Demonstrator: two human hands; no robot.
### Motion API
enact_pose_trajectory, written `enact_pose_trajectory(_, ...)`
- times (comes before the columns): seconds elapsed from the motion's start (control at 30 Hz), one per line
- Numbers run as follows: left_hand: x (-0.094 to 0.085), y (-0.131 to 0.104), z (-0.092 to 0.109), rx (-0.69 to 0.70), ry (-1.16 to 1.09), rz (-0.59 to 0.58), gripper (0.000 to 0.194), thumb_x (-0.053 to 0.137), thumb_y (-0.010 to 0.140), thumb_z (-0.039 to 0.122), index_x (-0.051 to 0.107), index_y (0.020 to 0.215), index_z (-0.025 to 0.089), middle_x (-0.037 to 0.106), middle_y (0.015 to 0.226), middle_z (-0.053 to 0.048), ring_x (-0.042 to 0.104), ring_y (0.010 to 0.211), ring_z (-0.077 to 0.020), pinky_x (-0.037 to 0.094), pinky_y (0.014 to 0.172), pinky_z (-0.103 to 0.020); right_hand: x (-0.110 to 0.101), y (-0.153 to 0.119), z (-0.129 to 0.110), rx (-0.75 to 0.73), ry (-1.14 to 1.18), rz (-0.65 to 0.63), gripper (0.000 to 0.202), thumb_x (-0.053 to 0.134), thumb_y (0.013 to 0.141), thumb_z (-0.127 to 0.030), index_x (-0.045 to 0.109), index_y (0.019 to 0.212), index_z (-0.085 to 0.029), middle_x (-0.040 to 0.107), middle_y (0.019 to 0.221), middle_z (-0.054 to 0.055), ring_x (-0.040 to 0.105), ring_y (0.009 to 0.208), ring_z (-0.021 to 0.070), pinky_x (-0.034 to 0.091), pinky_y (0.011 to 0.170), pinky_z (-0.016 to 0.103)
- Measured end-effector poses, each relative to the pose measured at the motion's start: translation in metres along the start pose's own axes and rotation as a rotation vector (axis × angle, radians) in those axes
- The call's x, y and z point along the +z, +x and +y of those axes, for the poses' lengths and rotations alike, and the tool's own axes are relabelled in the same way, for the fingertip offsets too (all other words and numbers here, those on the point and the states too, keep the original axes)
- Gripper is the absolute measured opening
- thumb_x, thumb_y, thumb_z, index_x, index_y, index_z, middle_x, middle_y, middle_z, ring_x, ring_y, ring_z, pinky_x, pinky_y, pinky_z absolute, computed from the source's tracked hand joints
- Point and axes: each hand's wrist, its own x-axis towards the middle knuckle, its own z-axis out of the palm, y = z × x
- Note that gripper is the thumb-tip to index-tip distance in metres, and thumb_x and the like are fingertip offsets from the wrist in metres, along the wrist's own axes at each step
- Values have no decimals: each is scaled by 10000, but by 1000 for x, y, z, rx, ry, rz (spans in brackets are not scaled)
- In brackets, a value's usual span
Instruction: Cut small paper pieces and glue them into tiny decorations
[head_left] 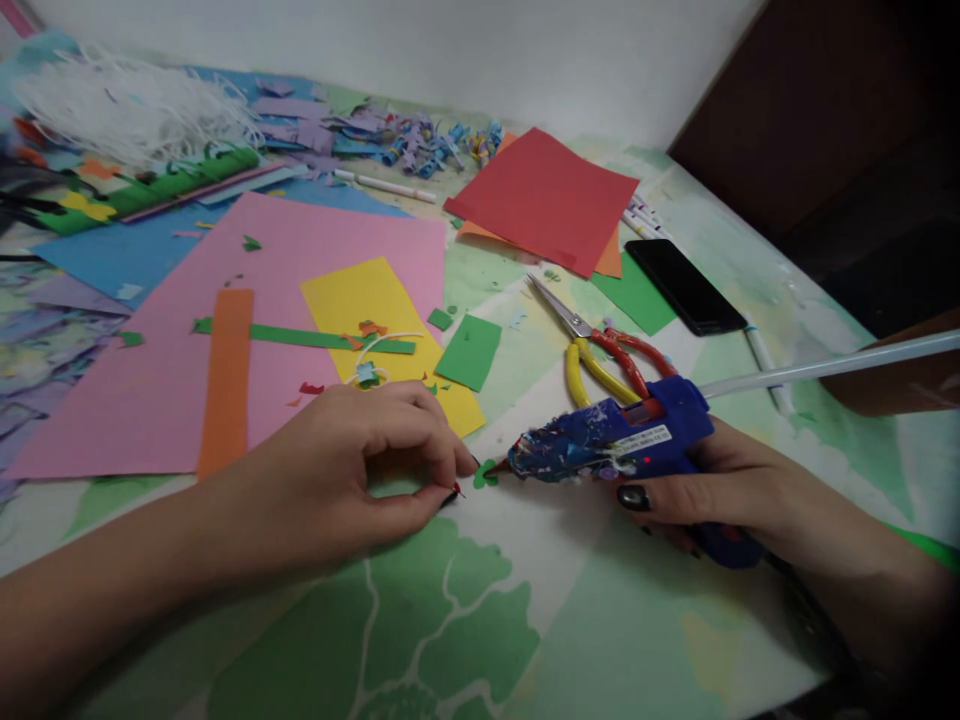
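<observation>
My right hand (720, 490) is wrapped round a blue hot glue gun (600, 440) with a long clear glue stick (825, 368) out of its back end. The gun's nozzle tip meets a small green paper cutout (486, 475) lying on the table. Just left of the cutout, my left hand (390, 450) is closed in a pinch, with a tiny red piece (457, 489) between thumb and finger. Scissors (592, 345) with red and yellow handles lie behind the glue gun.
Pink paper (337, 235), a yellow sheet (360, 290), an orange strip (229, 370) and green strips lie at left. Red paper (547, 195) and a black phone (684, 285) sit farther back. White string (135, 110) and paper scraps fill the back left.
</observation>
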Motion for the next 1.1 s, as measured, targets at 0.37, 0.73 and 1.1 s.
enact_pose_trajectory(0.37, -1, 1, -1, 6, -19, 3, 132, 620, 745, 108, 669, 708, 224, 709, 832, -19, 672, 803, -151, 538, 636, -217, -1, -1, -2, -15, 15, 35, 327, 794, 635, -423, 636, 815, -200, 605, 629, 8, 502, 481, 112, 408, 400, 190)
enact_pose_trajectory(0.73, -1, 0, -1, 4, -7, -10, 133, 619, 748, 111, 669, 721, 232, 705, 835, -10, 665, 817, -147, 536, 639, -216, 0, -2, 2, 0, -18, 40, 349, 782, 641, -482, 637, 749, -184, 588, 589, 7, 505, 467, 105, 399, 393, 181)
enact_pose_trajectory(1.1, -2, 1, -1, 9, -2, -46, 137, 595, 763, 87, 662, 720, 199, 709, 849, -26, 655, 845, -146, 521, 671, -210, -1, 0, 2, 2, -15, 29, 351, 779, 621, -498, 644, 719, -190, 577, 565, 3, 499, 448, 107, 385, 376, 179)
